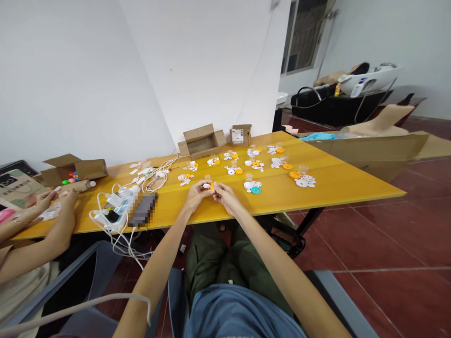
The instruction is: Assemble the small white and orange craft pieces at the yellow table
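White walls (211, 70) fill the upper left and middle of the head view, above a yellow-brown tabletop (352, 188) that crosses the frame. At the center, just above the tabletop's near edge, the left hand (197, 195) and right hand (227, 196) meet around a small orange-and-white part (212, 186). Each hand's grip is pinching it between the fingers, which partly cover it. Small groups of white discs (306, 180) and orange rings (295, 175) lie beyond the hands and toward the center right, with a teal ring (255, 190) just right of the right hand. Behind them stand an open cardboard box (200, 144) and a smaller box (241, 135). At center left lie a power strip (121, 206) and cables (158, 171); a co-worker's hands (67, 199) are at the far left.
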Demonstrator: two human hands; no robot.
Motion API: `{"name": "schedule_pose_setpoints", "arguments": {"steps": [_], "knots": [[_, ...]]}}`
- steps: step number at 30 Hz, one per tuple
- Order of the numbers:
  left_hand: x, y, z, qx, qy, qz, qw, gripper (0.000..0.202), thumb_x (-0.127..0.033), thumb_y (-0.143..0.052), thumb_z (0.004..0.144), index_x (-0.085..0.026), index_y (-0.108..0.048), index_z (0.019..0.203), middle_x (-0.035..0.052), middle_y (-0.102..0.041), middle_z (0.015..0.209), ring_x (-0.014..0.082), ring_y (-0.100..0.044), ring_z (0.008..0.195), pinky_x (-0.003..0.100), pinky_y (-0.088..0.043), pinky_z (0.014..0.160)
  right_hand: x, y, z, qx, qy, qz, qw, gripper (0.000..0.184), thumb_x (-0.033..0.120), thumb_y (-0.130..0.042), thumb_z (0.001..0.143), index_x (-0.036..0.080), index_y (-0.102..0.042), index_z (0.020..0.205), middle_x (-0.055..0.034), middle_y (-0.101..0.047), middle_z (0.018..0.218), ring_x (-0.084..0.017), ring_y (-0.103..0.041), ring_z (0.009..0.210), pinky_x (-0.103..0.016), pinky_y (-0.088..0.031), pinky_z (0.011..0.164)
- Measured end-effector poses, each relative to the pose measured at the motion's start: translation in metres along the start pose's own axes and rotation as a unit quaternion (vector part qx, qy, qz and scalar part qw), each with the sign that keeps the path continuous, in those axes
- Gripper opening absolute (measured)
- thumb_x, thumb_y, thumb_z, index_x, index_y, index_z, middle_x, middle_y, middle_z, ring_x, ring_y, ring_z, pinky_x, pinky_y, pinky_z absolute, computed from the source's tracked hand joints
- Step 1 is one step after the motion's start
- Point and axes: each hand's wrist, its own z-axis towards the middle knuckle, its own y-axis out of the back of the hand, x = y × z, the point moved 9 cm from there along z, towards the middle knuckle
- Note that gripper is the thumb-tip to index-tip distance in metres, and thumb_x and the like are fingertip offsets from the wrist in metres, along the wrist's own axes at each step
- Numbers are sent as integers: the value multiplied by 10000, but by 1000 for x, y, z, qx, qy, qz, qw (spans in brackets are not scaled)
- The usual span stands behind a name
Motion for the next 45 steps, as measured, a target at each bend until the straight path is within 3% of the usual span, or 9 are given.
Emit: {"name": "schedule_pose_setpoints", "arguments": {"steps": [6,10,15,24,30,33,39,45], "knots": [[-2,1,0,-1,-11,8,1000,409,-293,-939,545,-202,-778,910,35,-750,943,183,-673,854,344,-547,876,0,1,1,-1,1,-18,1000,523,664,-866,551,218,-613,651,22,-595,612,-115,-517,581,-256,-427,547],[-2,3,1,-12,-15,22,1000,385,-279,-928,555,-203,-776,900,32,-740,940,178,-667,840,332,-547,844,4,0,-1,0,23,-14,1000,552,683,-875,495,220,-632,674,26,-608,643,-112,-521,605,-257,-444,587],[-2,7,1,-31,-26,35,999,388,-261,-919,547,-202,-774,902,34,-733,944,180,-668,830,329,-543,828,5,-1,0,6,38,-10,999,515,651,-874,539,226,-649,721,22,-619,665,-124,-538,634,-272,-464,631],[-4,1,-2,-8,-28,22,999,383,-264,-926,556,-197,-771,900,40,-732,953,198,-684,869,360,-537,890,0,4,2,-4,7,-30,1000,507,653,-861,568,224,-607,658,22,-590,611,-119,-509,580,-260,-419,546],[-5,-3,-2,3,-40,42,998,393,-341,-910,613,-210,-749,947,55,-737,1010,211,-681,952,364,-529,929,9,4,0,-11,40,-29,999,522,661,-871,527,225,-614,654,34,-592,612,-110,-510,585,-251,-426,558],[-7,-3,-2,0,-59,53,997,418,-341,-908,621,-220,-740,984,67,-734,1067,225,-676,1018,365,-523,946,11,4,-1,-17,56,-35,998,482,623,-875,549,221,-652,695,18,-630,648,-121,-545,618,-257,-447,590],[-10,1,-2,-13,-84,87,993,336,-342,-883,653,-217,-764,941,56,-724,1017,207,-690,933,341,-557,877,9,5,1,-20,59,-32,998,481,597,-888,532,217,-710,766,-10,-685,724,-155,-625,699,-301,-528,688],[-14,3,-2,-23,-122,116,985,310,-330,-874,661,-217,-774,931,42,-720,966,205,-703,936,353,-573,896,9,6,3,-27,56,-39,997,516,624,-889,496,216,-735,772,-16,-707,755,-165,-648,724,-334,-564,750]]}}
